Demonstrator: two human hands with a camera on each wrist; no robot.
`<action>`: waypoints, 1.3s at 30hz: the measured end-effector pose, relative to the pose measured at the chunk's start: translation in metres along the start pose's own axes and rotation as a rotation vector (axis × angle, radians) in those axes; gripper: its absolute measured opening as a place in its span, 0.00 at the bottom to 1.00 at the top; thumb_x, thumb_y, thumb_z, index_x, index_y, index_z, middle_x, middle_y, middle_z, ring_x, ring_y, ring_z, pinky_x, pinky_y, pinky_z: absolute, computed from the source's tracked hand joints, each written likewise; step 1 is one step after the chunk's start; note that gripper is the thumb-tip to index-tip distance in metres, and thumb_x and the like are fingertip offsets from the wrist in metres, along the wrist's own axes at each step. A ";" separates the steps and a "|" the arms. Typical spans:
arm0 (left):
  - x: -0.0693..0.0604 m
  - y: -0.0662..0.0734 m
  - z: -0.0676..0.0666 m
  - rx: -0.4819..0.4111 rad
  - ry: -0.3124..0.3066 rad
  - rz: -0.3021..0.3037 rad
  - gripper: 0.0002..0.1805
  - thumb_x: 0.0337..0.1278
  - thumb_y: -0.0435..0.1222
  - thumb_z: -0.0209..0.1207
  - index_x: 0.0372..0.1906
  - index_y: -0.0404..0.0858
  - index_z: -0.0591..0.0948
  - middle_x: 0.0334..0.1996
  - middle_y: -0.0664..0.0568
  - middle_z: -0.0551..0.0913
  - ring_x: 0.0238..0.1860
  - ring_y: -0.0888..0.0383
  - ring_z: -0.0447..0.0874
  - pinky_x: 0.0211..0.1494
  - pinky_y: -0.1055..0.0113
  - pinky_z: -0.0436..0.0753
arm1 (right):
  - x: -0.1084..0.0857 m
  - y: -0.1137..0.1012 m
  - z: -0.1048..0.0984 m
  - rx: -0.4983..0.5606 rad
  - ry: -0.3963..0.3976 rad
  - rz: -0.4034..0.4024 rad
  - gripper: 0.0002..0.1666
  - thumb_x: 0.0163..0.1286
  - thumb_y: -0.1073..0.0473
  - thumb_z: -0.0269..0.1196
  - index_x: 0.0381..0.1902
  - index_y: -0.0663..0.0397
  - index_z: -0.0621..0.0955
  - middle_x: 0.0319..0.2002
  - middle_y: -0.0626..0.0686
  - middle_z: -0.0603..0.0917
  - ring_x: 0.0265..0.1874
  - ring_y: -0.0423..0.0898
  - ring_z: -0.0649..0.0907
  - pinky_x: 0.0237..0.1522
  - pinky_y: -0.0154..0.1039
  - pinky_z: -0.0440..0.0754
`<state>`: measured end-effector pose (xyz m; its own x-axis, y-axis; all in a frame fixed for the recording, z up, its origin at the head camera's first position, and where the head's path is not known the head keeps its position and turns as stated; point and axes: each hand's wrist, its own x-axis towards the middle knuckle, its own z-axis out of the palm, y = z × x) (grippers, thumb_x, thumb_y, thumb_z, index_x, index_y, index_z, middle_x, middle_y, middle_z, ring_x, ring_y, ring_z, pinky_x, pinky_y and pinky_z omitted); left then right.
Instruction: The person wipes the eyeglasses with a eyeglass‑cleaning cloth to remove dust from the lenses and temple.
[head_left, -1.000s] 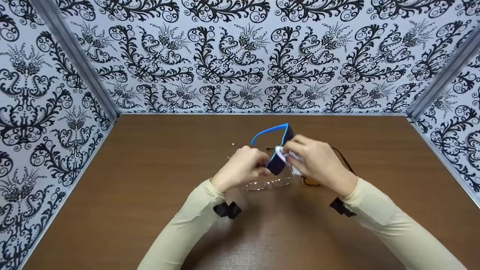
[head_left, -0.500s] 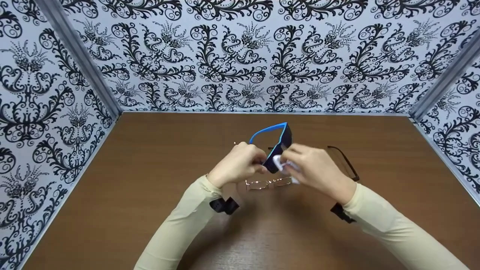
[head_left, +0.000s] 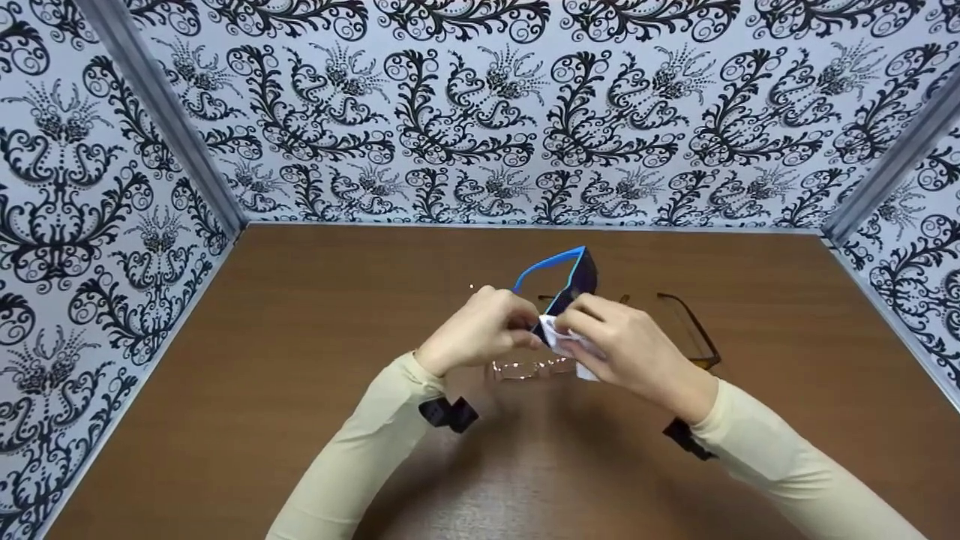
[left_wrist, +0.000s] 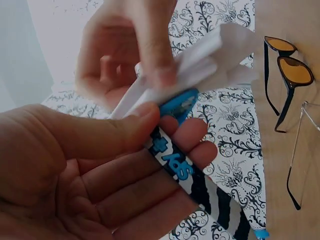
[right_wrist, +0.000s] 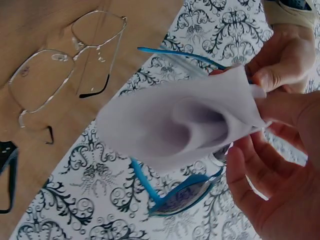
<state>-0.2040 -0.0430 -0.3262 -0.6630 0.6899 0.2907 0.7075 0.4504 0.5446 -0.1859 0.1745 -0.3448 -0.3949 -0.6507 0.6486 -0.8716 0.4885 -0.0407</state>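
Blue-and-black sunglasses [head_left: 587,274] are held up over the table, tilted, one blue temple pointing back to the left. My left hand [head_left: 480,326] pinches them near one hinge; in the left wrist view, thumb and fingers grip where the striped, lettered temple [left_wrist: 200,185] meets the front. A white cloth [head_left: 553,336] is pinched in my right hand [head_left: 626,337] against the lower lens, close to the left fingers. Seen from the right wrist, the folded cloth [right_wrist: 145,120] hangs loose and hides part of the sunglasses [right_wrist: 185,195].
Thin metal-rimmed eyeglasses [head_left: 517,370] lie on the brown table [head_left: 337,315] beneath my hands. Dark-framed glasses [head_left: 701,328] with amber lenses [left_wrist: 295,72] rest to the right, partly behind my right hand. Patterned walls [head_left: 480,112] enclose the back and sides.
My right hand has slid the cloth down along the lens toward my left fingers. The sunglasses have shifted slightly right, and more of the dark-framed glasses shows.
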 end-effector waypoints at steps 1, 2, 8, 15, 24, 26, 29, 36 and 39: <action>0.000 -0.001 0.000 -0.009 -0.005 -0.005 0.03 0.51 0.31 0.68 0.27 0.36 0.84 0.17 0.58 0.76 0.20 0.65 0.68 0.24 0.73 0.67 | -0.002 0.002 -0.001 -0.013 -0.002 0.017 0.15 0.53 0.66 0.73 0.37 0.55 0.80 0.35 0.49 0.79 0.30 0.45 0.80 0.30 0.39 0.82; 0.000 -0.001 -0.001 -0.012 -0.009 -0.006 0.03 0.51 0.31 0.68 0.27 0.36 0.84 0.18 0.58 0.77 0.20 0.65 0.68 0.25 0.73 0.67 | -0.004 0.005 -0.001 -0.034 -0.002 0.039 0.15 0.53 0.66 0.73 0.36 0.54 0.80 0.34 0.49 0.79 0.29 0.45 0.80 0.30 0.40 0.82; 0.001 0.003 -0.001 -0.035 -0.057 -0.031 0.01 0.50 0.30 0.68 0.29 0.36 0.86 0.21 0.56 0.82 0.22 0.65 0.71 0.27 0.72 0.70 | -0.003 0.011 -0.004 -0.098 0.039 0.144 0.13 0.55 0.68 0.71 0.36 0.55 0.79 0.33 0.50 0.79 0.29 0.46 0.79 0.30 0.41 0.82; -0.001 0.006 0.000 -0.066 0.011 -0.050 0.03 0.50 0.27 0.66 0.27 0.36 0.84 0.17 0.60 0.74 0.19 0.66 0.67 0.25 0.73 0.65 | 0.001 -0.006 0.007 -0.037 0.066 -0.058 0.10 0.58 0.67 0.69 0.37 0.59 0.79 0.35 0.53 0.78 0.32 0.47 0.80 0.33 0.39 0.82; -0.004 0.008 -0.003 -0.079 -0.029 -0.086 0.02 0.50 0.27 0.67 0.28 0.36 0.85 0.20 0.57 0.81 0.21 0.66 0.70 0.26 0.73 0.68 | -0.004 0.005 0.003 -0.130 0.122 0.132 0.12 0.52 0.71 0.69 0.34 0.58 0.79 0.33 0.52 0.79 0.28 0.48 0.80 0.29 0.41 0.82; -0.003 0.009 -0.002 -0.067 -0.038 -0.075 0.02 0.50 0.27 0.67 0.28 0.36 0.85 0.19 0.57 0.82 0.21 0.65 0.71 0.26 0.73 0.69 | -0.003 0.005 0.002 -0.121 0.136 0.137 0.13 0.52 0.71 0.70 0.35 0.59 0.80 0.34 0.53 0.78 0.29 0.48 0.80 0.29 0.41 0.83; -0.002 0.009 0.000 -0.049 -0.023 -0.057 0.03 0.50 0.27 0.66 0.26 0.36 0.85 0.17 0.57 0.79 0.19 0.66 0.69 0.24 0.73 0.68 | -0.001 -0.001 0.006 -0.075 0.117 0.052 0.13 0.54 0.71 0.69 0.36 0.60 0.79 0.35 0.55 0.78 0.30 0.47 0.80 0.30 0.39 0.83; -0.007 0.005 -0.001 -0.080 0.030 -0.076 0.03 0.50 0.28 0.67 0.26 0.36 0.84 0.19 0.55 0.82 0.21 0.68 0.71 0.26 0.73 0.69 | -0.009 -0.006 0.015 -0.093 0.066 -0.016 0.12 0.54 0.68 0.70 0.36 0.59 0.79 0.34 0.53 0.79 0.25 0.45 0.79 0.27 0.38 0.81; -0.009 0.004 -0.003 -0.082 0.013 -0.092 0.03 0.49 0.28 0.67 0.26 0.36 0.84 0.21 0.55 0.83 0.21 0.67 0.72 0.27 0.72 0.71 | -0.009 0.000 0.014 -0.136 0.094 0.088 0.13 0.52 0.70 0.70 0.35 0.59 0.80 0.33 0.52 0.79 0.25 0.45 0.79 0.25 0.39 0.81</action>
<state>-0.1960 -0.0488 -0.3244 -0.7275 0.6404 0.2461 0.6215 0.4632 0.6318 -0.1867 0.1724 -0.3613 -0.4338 -0.5478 0.7154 -0.7852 0.6193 -0.0019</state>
